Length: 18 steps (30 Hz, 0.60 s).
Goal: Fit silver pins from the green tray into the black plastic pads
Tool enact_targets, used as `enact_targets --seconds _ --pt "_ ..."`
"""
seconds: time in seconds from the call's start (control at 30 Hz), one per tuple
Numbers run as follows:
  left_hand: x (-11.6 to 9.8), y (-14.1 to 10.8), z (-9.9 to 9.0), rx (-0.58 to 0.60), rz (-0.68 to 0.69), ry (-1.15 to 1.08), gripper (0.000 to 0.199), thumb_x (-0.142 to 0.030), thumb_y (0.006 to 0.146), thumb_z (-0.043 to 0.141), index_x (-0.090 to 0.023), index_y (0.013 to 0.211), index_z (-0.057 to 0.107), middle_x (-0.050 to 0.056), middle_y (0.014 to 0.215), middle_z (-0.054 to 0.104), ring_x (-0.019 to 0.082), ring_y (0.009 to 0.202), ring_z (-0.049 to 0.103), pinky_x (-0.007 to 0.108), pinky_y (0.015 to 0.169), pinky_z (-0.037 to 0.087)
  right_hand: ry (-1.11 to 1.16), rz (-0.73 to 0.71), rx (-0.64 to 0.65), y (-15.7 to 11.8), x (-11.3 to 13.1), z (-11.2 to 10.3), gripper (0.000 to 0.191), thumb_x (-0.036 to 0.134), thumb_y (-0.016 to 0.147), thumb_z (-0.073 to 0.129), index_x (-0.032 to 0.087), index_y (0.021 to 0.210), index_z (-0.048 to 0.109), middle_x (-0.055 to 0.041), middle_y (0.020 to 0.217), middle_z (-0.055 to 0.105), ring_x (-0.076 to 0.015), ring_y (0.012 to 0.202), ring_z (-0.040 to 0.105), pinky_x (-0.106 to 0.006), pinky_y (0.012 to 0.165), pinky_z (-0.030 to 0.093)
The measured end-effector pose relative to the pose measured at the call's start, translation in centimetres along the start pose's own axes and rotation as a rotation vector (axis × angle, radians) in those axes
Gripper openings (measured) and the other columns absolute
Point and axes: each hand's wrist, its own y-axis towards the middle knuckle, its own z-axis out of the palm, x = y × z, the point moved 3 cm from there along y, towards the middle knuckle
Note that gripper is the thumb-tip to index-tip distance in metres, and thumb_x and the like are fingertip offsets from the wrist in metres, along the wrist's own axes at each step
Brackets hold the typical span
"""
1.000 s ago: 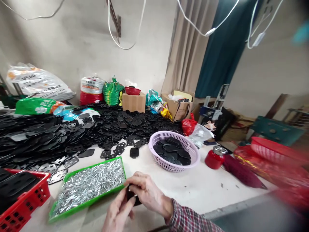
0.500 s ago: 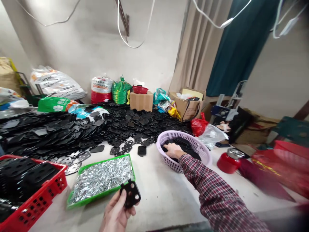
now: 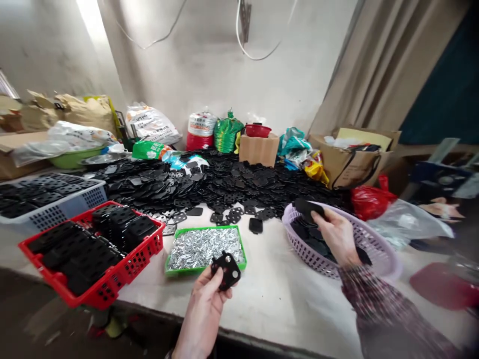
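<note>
A black plate with round holes [image 3: 229,271] is pinched in my left hand [image 3: 209,294], in front of the green tray [image 3: 205,272] of small silver pins. My right hand [image 3: 339,237] grips a flat black piece [image 3: 307,208] over the left part of the purple basket [image 3: 377,244]. More black pieces [image 3: 312,238] lie inside that basket, partly hidden by my hand and wrist. A single black plate [image 3: 256,225] rests on the table between tray and basket.
A red basket [image 3: 101,294] and a grey-white basket [image 3: 84,199], both full of black plates, stand at the left. A wide heap of black plates [image 3: 239,184] covers the table's back. A red plastic bag [image 3: 374,199] and a blurred red object [image 3: 441,284] are at the right.
The view has turned left, bringing both left baskets into fuller sight. My right hand has risen from inside the purple basket with a black piece. My left hand still holds its plate.
</note>
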Motion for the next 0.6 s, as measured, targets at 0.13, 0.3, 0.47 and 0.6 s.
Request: enact_targets --seconds 0.13,0.3,0.47,0.6 --pt "0.3 0.2 0.4 0.054 -0.010 -0.007 0.018 -0.015 0.072 0.079 -0.014 0.088 0.070 0.007 0.095 0.072 0.015 0.075 0.067 0.023 0.060 0.052 0.891 0.248 0.241 -7.4 5.1 2.2 0.030 0.037 0.078 0.071 0.016 0.099 0.069 -0.0051 0.080 0.068 -0.0183 0.067 0.060 -0.031 0.065 0.050" --pt "0.6 -0.1 0.4 0.048 -0.027 0.010 0.019 -0.015 0.070 0.080 -0.015 0.087 0.070 0.004 0.088 0.071 0.012 0.070 0.064 0.019 0.054 0.049 1.194 0.423 0.385 -13.8 8.9 6.3 0.021 0.026 0.075 0.073 0.016 0.094 0.072 -0.0030 0.083 0.065 -0.0126 0.065 0.051 -0.022 0.057 0.044" --pt "0.3 -0.3 0.4 0.053 -0.009 -0.053 0.018 -0.012 0.070 0.079 -0.017 0.085 0.070 0.002 0.090 0.071 0.011 0.071 0.063 0.021 0.058 0.051 1.320 0.464 0.449 -15.4 10.1 8.0 0.024 0.024 0.078 0.072 0.017 0.100 0.068 -0.0029 0.087 0.065 -0.0115 0.067 0.053 -0.020 0.059 0.046" --pt "0.5 -0.4 0.7 0.093 0.029 -0.044 0.017 -0.014 0.073 0.078 -0.016 0.088 0.072 0.005 0.095 0.071 0.012 0.076 0.064 0.023 0.066 0.053 1.334 0.493 0.443 -16.9 10.8 8.8 0.053 0.026 0.077 0.075 0.023 0.125 0.054 -0.0039 0.096 0.069 -0.0152 0.072 0.063 -0.027 0.068 0.053"
